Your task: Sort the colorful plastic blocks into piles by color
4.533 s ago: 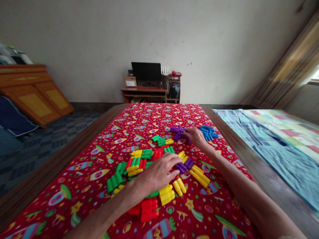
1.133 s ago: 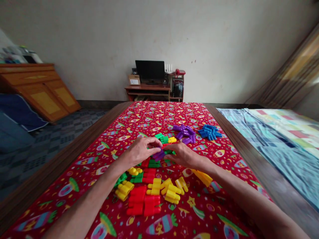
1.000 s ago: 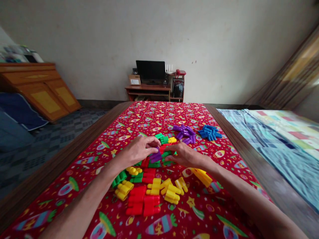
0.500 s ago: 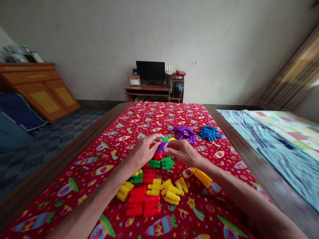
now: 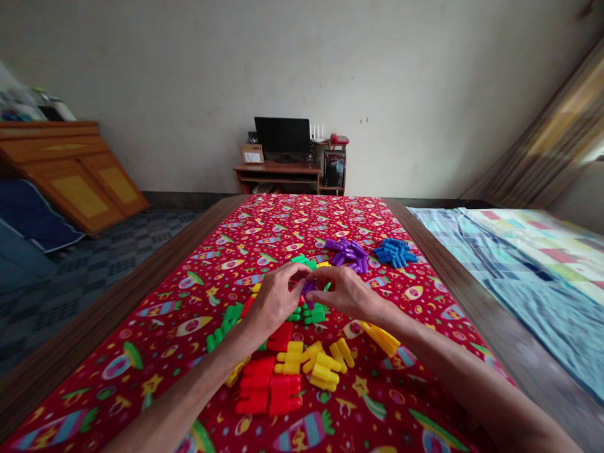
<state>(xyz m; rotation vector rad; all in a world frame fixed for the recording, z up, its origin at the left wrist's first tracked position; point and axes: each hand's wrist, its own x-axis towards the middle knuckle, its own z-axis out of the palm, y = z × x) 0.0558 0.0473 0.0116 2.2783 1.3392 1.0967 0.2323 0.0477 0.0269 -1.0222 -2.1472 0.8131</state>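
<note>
My left hand and my right hand meet above the middle of the table, fingers curled, both pinching a purple block between them. Under and in front of the hands lies a mixed heap: green blocks, red blocks and yellow blocks. Farther back a pile of purple blocks sits beside a pile of blue blocks. All lie on a red patterned cloth.
The wooden table's edge runs along both sides of the cloth. A bed with a checked sheet lies to the right. A wooden cabinet stands left, and a desk with a monitor at the far wall.
My right hand came back from the far purple pile. Both hands closed on a purple block over the heap, lifted it slightly, and now press together on it.
</note>
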